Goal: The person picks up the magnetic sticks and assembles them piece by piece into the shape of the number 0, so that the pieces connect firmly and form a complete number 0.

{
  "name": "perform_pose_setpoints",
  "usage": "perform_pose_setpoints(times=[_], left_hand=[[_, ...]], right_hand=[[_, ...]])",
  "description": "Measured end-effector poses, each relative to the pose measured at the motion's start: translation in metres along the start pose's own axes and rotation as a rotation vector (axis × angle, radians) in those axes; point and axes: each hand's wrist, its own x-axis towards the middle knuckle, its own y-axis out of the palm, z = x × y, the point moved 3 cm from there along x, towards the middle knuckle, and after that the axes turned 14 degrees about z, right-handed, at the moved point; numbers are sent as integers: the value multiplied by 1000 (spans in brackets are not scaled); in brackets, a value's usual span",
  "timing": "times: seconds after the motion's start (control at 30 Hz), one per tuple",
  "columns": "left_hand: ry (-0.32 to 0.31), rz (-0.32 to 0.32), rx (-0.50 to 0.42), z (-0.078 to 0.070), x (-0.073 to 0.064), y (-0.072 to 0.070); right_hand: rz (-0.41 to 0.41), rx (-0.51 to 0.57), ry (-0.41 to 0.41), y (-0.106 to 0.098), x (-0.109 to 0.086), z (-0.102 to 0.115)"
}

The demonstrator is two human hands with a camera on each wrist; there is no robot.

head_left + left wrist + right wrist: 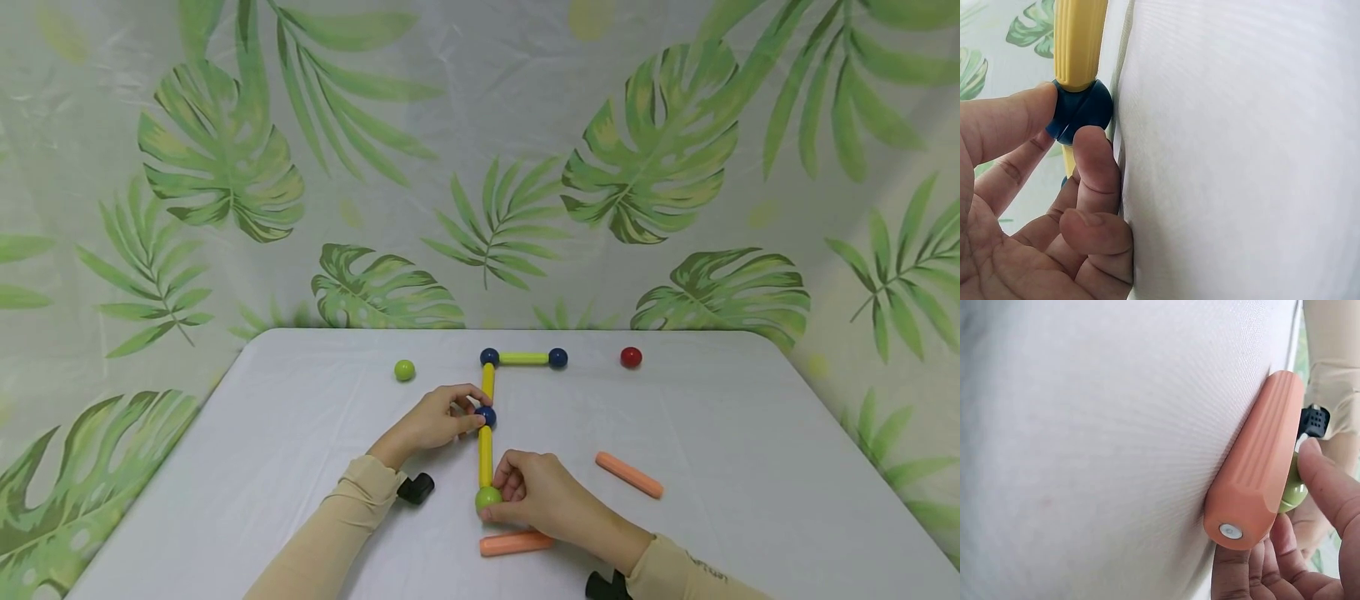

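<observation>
A chain of sticks and balls lies on the white table. My left hand [438,418] pinches the middle dark blue ball [1082,112] between thumb and fingers. From that ball one yellow stick [488,384] runs back to a blue corner ball [489,357], and another yellow stick [485,457] comes forward to a green ball [488,499]. My right hand [546,496] holds this green ball with thumb and fingers. Just in front of the right hand lies an orange stick [1254,462] with a metal disc in its end; in the right wrist view it partly hides the green ball.
At the back, a yellow-green stick [523,358] joins the corner ball to another blue ball [557,357]. A loose green ball [404,370] sits back left, a red ball [631,357] back right. A second orange stick [629,475] lies right of the right hand.
</observation>
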Motion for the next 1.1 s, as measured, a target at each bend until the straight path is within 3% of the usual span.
perform_pose_setpoints(times=[0.37, 0.7, 0.9, 1.1], left_hand=[[-21, -7, -9, 1, 1, 1], [-12, -12, 13, -3, 0, 1], [-34, -11, 73, -8, -8, 0], [-19, 13, 195, -15, -25, 5]], right_hand=[[10, 8, -36, 2, 2, 3], [66, 28, -63, -2, -1, 3], [128, -58, -56, -14, -14, 3], [152, -209, -47, -22, -31, 0]])
